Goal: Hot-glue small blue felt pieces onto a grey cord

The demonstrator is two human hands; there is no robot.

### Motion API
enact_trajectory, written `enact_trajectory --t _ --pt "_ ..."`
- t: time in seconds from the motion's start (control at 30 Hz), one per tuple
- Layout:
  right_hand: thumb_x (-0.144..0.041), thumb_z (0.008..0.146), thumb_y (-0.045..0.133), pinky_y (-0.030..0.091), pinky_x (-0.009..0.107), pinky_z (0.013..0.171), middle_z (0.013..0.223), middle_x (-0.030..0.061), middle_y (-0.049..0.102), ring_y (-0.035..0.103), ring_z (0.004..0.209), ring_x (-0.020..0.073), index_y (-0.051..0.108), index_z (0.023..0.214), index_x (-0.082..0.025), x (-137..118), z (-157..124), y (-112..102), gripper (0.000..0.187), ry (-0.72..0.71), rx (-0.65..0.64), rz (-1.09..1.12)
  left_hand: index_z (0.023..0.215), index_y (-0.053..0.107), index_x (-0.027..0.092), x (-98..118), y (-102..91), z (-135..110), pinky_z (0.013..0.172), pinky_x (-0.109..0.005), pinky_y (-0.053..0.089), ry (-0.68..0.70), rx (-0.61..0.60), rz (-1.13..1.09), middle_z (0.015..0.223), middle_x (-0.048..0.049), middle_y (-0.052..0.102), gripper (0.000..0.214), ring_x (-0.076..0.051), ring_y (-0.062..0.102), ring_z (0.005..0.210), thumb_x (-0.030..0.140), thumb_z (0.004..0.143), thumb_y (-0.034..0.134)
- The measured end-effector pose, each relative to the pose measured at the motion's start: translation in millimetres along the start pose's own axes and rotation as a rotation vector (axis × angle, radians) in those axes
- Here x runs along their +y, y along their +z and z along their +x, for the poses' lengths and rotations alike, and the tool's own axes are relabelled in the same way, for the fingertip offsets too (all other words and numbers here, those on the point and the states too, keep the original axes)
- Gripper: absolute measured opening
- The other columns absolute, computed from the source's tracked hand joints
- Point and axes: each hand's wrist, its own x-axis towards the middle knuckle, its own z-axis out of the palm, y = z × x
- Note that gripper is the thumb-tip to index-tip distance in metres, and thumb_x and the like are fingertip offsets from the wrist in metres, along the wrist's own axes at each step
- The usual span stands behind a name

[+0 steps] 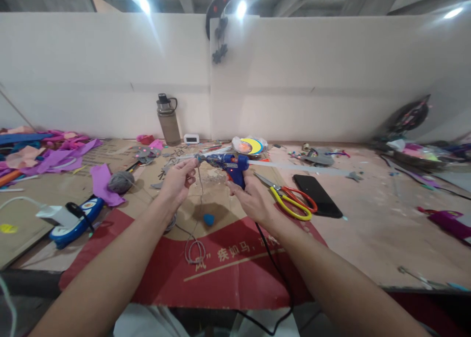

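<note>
My right hand (253, 194) is wrapped around the handle of a blue hot glue gun (235, 163), which points left. A long clear glue stick (294, 167) sticks out of its back, and a black cord hangs below. At the nozzle, my left hand (180, 180) pinches with thumb and index finger. Grey yarn (200, 180) hangs from those fingertips and loops on the red sheet (228, 283). Whatever small piece sits right at the nozzle is too small to make out. A blue felt-like piece (208, 220) lies below, between my hands.
Scissors (290, 199) and a black phone (318, 195) lie right of my right hand. A grey yarn ball (121, 182), a blue power strip (77, 221) and colourful felt scraps (55, 155) are on the left. A bottle (168, 121) stands by the white partition (110, 72).
</note>
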Motion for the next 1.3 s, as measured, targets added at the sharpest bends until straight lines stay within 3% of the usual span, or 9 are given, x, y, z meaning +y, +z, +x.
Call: enact_trajectory --t 0.3,0.43,0.57,0.67,0.8,0.87,0.97,1.1,1.3 --pt "-0.03 0.07 0.065 0.046 0.025 0.056 0.087 0.0003 0.065 0.045 0.054 0.0073 0.054 0.087 -0.021 21.7 15.3 -7.8 0.023 0.389 0.084 0.615 0.075 0.067 0.014 -4.2 -5.3 4.9 0.036 -0.012 0.025 0.018 0.087 -0.02 0.068 0.0031 0.057 0.029 0.0 0.038 0.046 0.022 0.054 0.085" --pt "-0.027 0.066 0.061 0.043 0.024 0.049 0.072 0.0013 0.064 0.044 0.049 0.0081 0.05 0.078 -0.02 48.3 27.2 -11.7 0.018 0.634 0.039 0.322 0.075 0.067 0.016 -2.7 0.6 0.5 0.038 -0.014 0.024 0.09 0.065 0.064 0.066 0.0035 0.055 0.028 -0.002 0.038 0.047 0.025 0.056 0.084" --pt "-0.026 0.061 0.067 0.042 0.029 0.049 0.053 -0.0003 0.055 0.051 0.049 0.0152 0.049 0.067 -0.022 65.9 31.1 -22.0 0.02 0.71 -0.002 0.091 0.073 0.067 0.017 -1.0 5.0 -3.7 0.04 -0.018 0.021 0.157 0.058 0.184 0.065 0.0028 0.056 0.023 -0.004 0.036 0.048 0.028 0.059 0.081" --pt "-0.027 0.063 0.071 0.045 0.036 0.067 0.054 0.005 0.054 0.061 0.072 0.0249 0.042 0.054 -0.024 63.7 29.4 -33.6 0.031 0.583 0.064 -0.192 0.073 0.067 0.017 -0.5 6.2 -6.8 0.043 -0.02 0.024 0.221 0.07 0.299 0.067 0.0013 0.058 0.02 -0.006 0.039 0.051 0.03 0.062 0.079" --pt "-0.032 0.079 0.059 0.043 0.042 0.083 0.069 0.0096 0.059 0.059 0.086 0.0266 0.047 0.058 -0.022 42.9 26.9 -30.9 0.027 0.178 0.108 -0.58 0.072 0.068 0.018 -1.9 7.8 -11.5 0.048 -0.022 0.029 0.332 0.076 0.449 0.068 0.0 0.06 0.017 -0.008 0.044 0.056 0.03 0.065 0.076" --pt "-0.029 0.084 0.053 0.045 0.037 0.08 0.08 0.0077 0.061 0.057 0.083 0.0212 0.056 0.075 -0.019 28.4 25.4 -18.5 0.014 0.031 0.128 -0.43 0.071 0.068 0.018 -3.3 9.3 -13.4 0.049 -0.022 0.029 0.346 0.057 0.479 0.068 -0.0001 0.06 0.017 -0.009 0.044 0.057 0.031 0.065 0.077" --pt "-0.027 0.086 0.053 0.046 0.031 0.075 0.097 0.0078 0.059 0.055 0.081 0.0161 0.059 0.095 -0.018 7.9 22.8 2.6 0.014 -0.13 0.14 -0.194 0.07 0.067 0.017 -5.2 12.0 -14.7 0.047 -0.022 0.027 0.262 0.001 0.459 0.062 0.0016 0.056 0.019 -0.008 0.04 0.051 0.032 0.065 0.077" --pt "-0.026 0.088 0.055 0.046 0.03 0.074 0.096 0.0069 0.059 0.055 0.082 0.0161 0.061 0.094 -0.019 -3.2 21.3 14.6 0.011 -0.209 0.118 -0.159 0.067 0.065 0.017 -5.9 15.0 -15.2 0.044 -0.021 0.024 0.081 -0.077 0.382 0.057 0.0036 0.049 0.022 -0.006 0.035 0.047 0.033 0.061 0.079" --pt "-0.024 0.089 0.054 0.044 0.034 0.083 0.095 0.008 0.059 0.055 0.092 0.0204 0.063 0.09 -0.021 7.0 22.0 12.4 0.01 -0.272 0.092 -0.285 0.068 0.068 0.017 -7.6 16.5 -17.5 0.044 -0.021 0.024 0.015 -0.163 0.402 0.058 0.0016 0.053 0.022 -0.006 0.037 0.047 0.034 0.06 0.079"
